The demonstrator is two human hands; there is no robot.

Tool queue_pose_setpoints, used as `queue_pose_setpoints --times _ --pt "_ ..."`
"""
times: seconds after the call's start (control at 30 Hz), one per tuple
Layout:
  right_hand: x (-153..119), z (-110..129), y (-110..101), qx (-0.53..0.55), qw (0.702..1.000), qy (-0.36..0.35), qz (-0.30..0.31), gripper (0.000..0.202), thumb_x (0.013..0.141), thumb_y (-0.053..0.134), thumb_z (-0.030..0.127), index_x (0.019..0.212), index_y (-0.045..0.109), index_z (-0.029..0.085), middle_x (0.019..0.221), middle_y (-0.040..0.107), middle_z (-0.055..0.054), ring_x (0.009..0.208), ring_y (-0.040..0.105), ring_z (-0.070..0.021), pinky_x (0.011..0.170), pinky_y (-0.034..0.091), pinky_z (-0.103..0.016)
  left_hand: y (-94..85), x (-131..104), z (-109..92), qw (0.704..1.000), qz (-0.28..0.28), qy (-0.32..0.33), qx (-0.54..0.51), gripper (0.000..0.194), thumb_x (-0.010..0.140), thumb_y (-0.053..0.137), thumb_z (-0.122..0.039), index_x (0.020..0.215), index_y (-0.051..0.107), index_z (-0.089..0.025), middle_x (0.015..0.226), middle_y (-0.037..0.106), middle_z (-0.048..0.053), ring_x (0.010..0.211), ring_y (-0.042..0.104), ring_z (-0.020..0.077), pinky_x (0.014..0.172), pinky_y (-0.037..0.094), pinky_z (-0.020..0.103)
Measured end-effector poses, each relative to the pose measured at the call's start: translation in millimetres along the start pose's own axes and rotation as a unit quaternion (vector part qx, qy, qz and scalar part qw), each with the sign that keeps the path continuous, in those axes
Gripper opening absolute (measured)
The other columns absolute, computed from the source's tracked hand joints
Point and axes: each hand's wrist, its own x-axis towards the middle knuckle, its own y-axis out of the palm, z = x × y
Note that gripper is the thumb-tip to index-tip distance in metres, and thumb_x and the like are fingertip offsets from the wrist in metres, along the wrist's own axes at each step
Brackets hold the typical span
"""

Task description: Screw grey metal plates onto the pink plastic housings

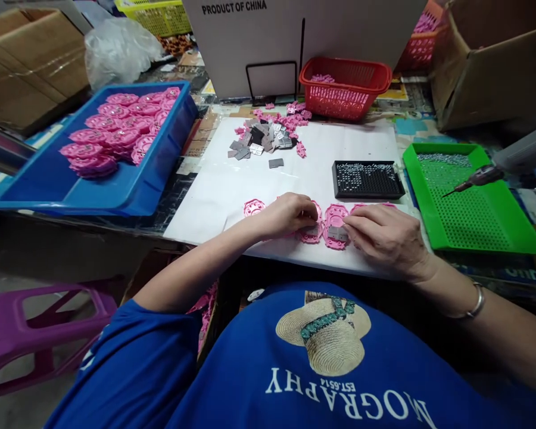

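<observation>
Pink plastic pieces (336,214) lie in a row near the front edge of a white sheet (205,193) spread over the desk (188,149), several of them partly covered by the hands. On the piece between the hands, a grey plate (337,233) rests across the nearer half. The right hand (386,235), with a bracelet (477,301) at its wrist, sets its thumb and fingertips at the right edge of this plate; whether they pinch it cannot be told. The left hand (292,213) bends its fingers down over the neighbouring piece, touching or nearly touching a second grey plate there; its grip, too, cannot be judged. Beyond the row lies a heap of loose grey plates (268,138) mixed with small pink parts (290,124). Right of the heap stands a black block (368,193) bearing rows of shiny metal bits; farther right, a powered driver (482,174) points over a green tray (477,229). At left, a blue tray (116,193) contains stacked pink pieces (125,138).
</observation>
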Motion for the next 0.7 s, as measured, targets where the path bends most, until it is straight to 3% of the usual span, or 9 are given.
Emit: queue_pose_setpoints --times 0.13,0.23,0.3,0.37,0.5,0.63,0.7 --pt "8.5 -3.6 -1.5 0.013 1.0 0.001 -0.005 0.01 0.093 0.062 0.019 0.093 0.07 0.012 0.094 0.07 -0.008 0.081 0.064 -0.0176 0.072 0.049 -0.029 -4.9 -1.8 7.4 0.998 -0.049 0.014 0.028 0.008 0.085 0.067 -0.02 0.085 0.074 -0.016 0.081 0.065 0.004 0.067 0.057 0.0118 0.064 0.041 0.023" --pt "16.6 -5.5 -6.0 0.045 0.998 0.012 -0.04 0.007 0.091 0.064 0.017 0.093 0.07 0.013 0.092 0.07 -0.008 0.079 0.065 -0.0174 0.069 0.051 -0.029 -22.4 7.5 27.5 0.987 -0.148 -0.005 0.066 0.013 0.088 0.062 -0.021 0.089 0.073 -0.014 0.082 0.066 0.005 0.069 0.058 0.0125 0.067 0.043 0.024" --pt "20.8 -6.2 -11.4 0.066 0.996 0.024 -0.061 0.006 0.089 0.067 0.015 0.094 0.07 0.014 0.093 0.07 -0.008 0.079 0.065 -0.0174 0.07 0.053 -0.029 -37.7 18.3 46.0 0.966 -0.198 -0.051 0.157 0.015 0.087 0.061 -0.021 0.091 0.073 -0.014 0.086 0.066 0.007 0.074 0.059 0.0151 0.07 0.044 0.027" --pt "22.7 -6.5 -17.9 0.077 0.993 0.031 -0.081 0.01 0.087 0.069 0.014 0.097 0.069 0.015 0.094 0.07 -0.008 0.08 0.066 -0.0179 0.071 0.054 -0.03 -51.7 30.0 62.4 0.943 -0.173 -0.104 0.265 0.017 0.085 0.06 -0.019 0.094 0.073 -0.014 0.096 0.067 0.01 0.082 0.061 0.0192 0.075 0.045 0.03" --pt "19.4 -7.2 -28.7 0.076 0.992 0.029 -0.1 0.018 0.085 0.071 0.012 0.102 0.069 0.018 0.096 0.07 -0.007 0.082 0.067 -0.0192 0.072 0.054 -0.031 -66.0 48.0 74.0 0.914 -0.04 -0.142 0.379 0.023 0.083 0.05 -0.01 0.085 0.073 -0.009 0.088 0.068 0.014 0.087 0.062 0.0248 0.079 0.045 0.033" --pt "18.9 -8.3 -29.4 0.086 0.991 0.033 -0.097 0.014 0.087 0.069 0.013 0.1 0.069 0.017 0.095 0.07 -0.007 0.081 0.066 -0.0183 0.072 0.054 -0.03 -66.0 58.9 67.0 0.91 -0.004 -0.126 0.395 0.033 0.079 0.044 0.001 0.1 0.07 -0.001 0.088 0.068 0.019 0.092 0.065 0.0289 0.084 0.045 0.036" --pt "27.2 -9.0 -24.6 0.092 0.993 0.026 -0.072 0.007 0.09 0.065 0.016 0.096 0.07 0.016 0.092 0.07 -0.007 0.08 0.066 -0.0174 0.07 0.053 -0.029 -64.3 63.4 65.3 0.919 -0.015 -0.105 0.379 0.035 0.079 0.046 0.002 0.107 0.067 0.0 0.089 0.068 0.018 0.096 0.066 0.0295 0.088 0.045 0.037"
